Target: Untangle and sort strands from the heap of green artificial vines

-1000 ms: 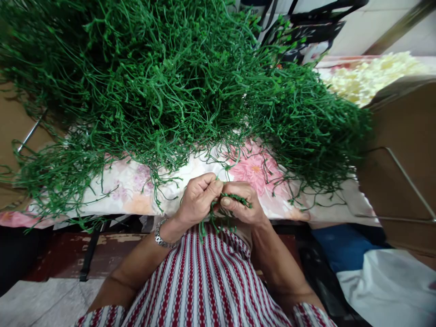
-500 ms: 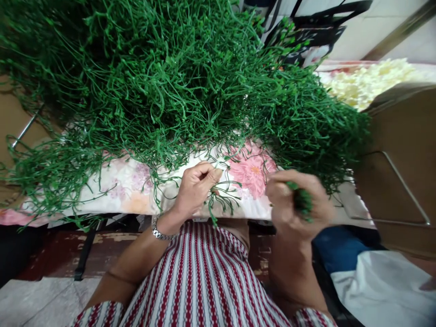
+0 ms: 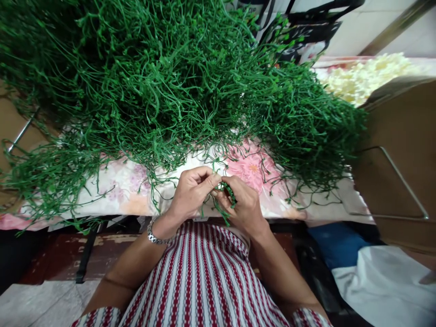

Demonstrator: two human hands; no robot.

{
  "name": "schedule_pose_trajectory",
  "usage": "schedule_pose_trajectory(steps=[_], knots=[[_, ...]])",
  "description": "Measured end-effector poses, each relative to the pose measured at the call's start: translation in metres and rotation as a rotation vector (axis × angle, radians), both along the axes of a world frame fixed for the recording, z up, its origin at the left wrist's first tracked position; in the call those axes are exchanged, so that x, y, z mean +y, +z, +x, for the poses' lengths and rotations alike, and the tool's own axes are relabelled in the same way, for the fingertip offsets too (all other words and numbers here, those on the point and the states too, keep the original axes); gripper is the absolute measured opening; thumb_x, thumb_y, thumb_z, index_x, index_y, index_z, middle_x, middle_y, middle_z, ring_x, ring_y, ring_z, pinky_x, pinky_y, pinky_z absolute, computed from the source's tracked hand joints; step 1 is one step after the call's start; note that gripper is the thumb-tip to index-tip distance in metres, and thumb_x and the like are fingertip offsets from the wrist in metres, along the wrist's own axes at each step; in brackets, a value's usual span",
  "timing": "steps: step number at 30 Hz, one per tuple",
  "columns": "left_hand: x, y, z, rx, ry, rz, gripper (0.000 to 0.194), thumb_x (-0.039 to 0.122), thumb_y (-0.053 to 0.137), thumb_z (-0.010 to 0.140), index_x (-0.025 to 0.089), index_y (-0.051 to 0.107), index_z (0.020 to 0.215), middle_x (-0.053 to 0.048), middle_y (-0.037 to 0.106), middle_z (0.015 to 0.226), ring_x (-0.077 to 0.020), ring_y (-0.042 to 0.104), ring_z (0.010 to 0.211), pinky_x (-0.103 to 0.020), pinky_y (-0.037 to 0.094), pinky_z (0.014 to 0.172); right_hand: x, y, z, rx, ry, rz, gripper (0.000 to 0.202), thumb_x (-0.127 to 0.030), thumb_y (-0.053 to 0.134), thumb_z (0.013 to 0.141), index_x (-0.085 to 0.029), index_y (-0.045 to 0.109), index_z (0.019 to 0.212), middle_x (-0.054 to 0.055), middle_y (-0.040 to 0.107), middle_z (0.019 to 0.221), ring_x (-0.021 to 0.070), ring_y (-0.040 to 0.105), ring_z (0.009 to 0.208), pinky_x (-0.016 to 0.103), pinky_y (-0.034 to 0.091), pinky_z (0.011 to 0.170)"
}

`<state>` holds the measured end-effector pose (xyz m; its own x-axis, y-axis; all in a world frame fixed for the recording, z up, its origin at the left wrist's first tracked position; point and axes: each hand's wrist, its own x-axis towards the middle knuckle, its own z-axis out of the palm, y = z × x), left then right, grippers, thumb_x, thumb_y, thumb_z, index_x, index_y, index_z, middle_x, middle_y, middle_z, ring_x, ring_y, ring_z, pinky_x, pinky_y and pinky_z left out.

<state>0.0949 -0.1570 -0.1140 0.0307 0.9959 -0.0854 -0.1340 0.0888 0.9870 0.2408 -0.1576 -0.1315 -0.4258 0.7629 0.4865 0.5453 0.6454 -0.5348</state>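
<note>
My left hand [image 3: 194,193], with a metal watch at its wrist, pinches thin green plastic stems near the table's front edge. Right beside it, fingertips nearly touching, my right hand [image 3: 243,204] is closed on a small bunch of green stems [image 3: 225,213], whose tips show between the hands. Just beyond both hands lies a large heap of green artificial stems [image 3: 163,91], spread over a floral tablecloth [image 3: 129,190]. Where exactly the fingertips meet the stems is partly hidden.
Cardboard boxes stand at the right [image 3: 395,168] and far left [image 3: 27,131], each with a metal wire handle. Pale yellow flowers [image 3: 371,77] are piled at the back right. A black bag [image 3: 306,36] is behind the heap. White and blue cloth [image 3: 384,281] lies low at the right.
My right hand has moved left from the table's right side to meet my left hand, still holding green stems. My left hand has stayed nearly in place.
</note>
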Motion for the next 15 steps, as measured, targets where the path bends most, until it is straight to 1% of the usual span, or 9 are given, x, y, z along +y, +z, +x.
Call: schedule_pose_trajectory(steps=[2, 3, 6, 8, 10, 12, 15], knots=[[-0.001, -0.001, 0.000, 0.012, 0.004, 0.012, 0.026, 0.030, 0.064, 0.076, 0.014, 0.051, 0.059, 0.005, 0.041, 0.055, -0.0060, 0.038, 0.051, -0.018, 0.031, 0.048, 0.000, -0.002, -0.002, 0.035, 0.011, 0.004, 0.007, -0.020, 0.048, 0.086, -0.016, 0.052, 0.090, 0.003, 0.056, 0.071, 0.0124, 0.052, 0.064, 0.023, 0.039, 0.058], [-0.002, -0.002, 0.001, 0.006, 0.024, 0.015, 0.026, 0.029, 0.063, 0.075, 0.014, 0.051, 0.059, 0.005, 0.041, 0.054, -0.0058, 0.037, 0.050, -0.018, 0.031, 0.048, 0.000, -0.002, -0.003, 0.039, 0.016, 0.009, 0.006, -0.019, 0.047, 0.086, -0.016, 0.052, 0.083, 0.002, 0.054, 0.067, 0.0112, 0.049, 0.060, 0.022, 0.037, 0.057], [-0.003, -0.003, 0.007, -0.100, 0.132, 0.017, 0.025, 0.026, 0.064, 0.075, 0.015, 0.049, 0.058, 0.005, 0.042, 0.054, -0.0050, 0.036, 0.048, -0.018, 0.031, 0.047, -0.002, 0.000, -0.006, 0.024, 0.014, -0.016, 0.022, -0.019, 0.047, 0.085, -0.017, 0.046, 0.064, -0.003, 0.043, 0.054, 0.0082, 0.039, 0.050, 0.022, 0.029, 0.051], [-0.003, 0.000, 0.011, -0.228, 0.166, 0.011, 0.025, 0.025, 0.064, 0.075, 0.015, 0.049, 0.058, 0.005, 0.046, 0.056, -0.0045, 0.036, 0.049, -0.017, 0.031, 0.047, -0.004, 0.002, -0.008, 0.051, 0.006, -0.100, 0.027, -0.021, 0.048, 0.085, -0.017, 0.041, 0.059, -0.005, 0.035, 0.051, 0.0067, 0.034, 0.046, 0.021, 0.026, 0.048], [-0.004, 0.004, 0.013, -0.359, 0.126, -0.016, 0.023, 0.025, 0.065, 0.074, 0.015, 0.050, 0.060, 0.004, 0.052, 0.062, -0.0041, 0.038, 0.050, -0.017, 0.032, 0.048, -0.007, 0.005, -0.008, 0.109, 0.003, -0.206, 0.028, -0.023, 0.048, 0.086, -0.017, 0.043, 0.060, -0.005, 0.034, 0.051, 0.0060, 0.034, 0.046, 0.020, 0.027, 0.048], [-0.005, 0.008, 0.014, -0.469, 0.051, -0.062, 0.021, 0.025, 0.065, 0.073, 0.015, 0.050, 0.063, 0.002, 0.057, 0.067, -0.0039, 0.039, 0.050, -0.016, 0.032, 0.048, -0.010, 0.007, -0.008, 0.185, 0.034, -0.297, 0.024, -0.024, 0.046, 0.087, -0.016, 0.050, 0.066, -0.005, 0.037, 0.052, 0.0059, 0.037, 0.047, 0.019, 0.030, 0.049], [-0.003, 0.011, 0.012, -0.573, -0.036, -0.125, 0.025, 0.026, 0.065, 0.073, 0.015, 0.046, 0.061, 0.001, 0.057, 0.060, -0.0048, 0.040, 0.046, -0.016, 0.030, 0.044, -0.011, 0.007, -0.006, 0.290, 0.135, -0.390, 0.020, -0.025, 0.043, 0.089, -0.014, 0.056, 0.078, -0.003, 0.046, 0.058, 0.0068, 0.042, 0.051, 0.019, 0.034, 0.052]])
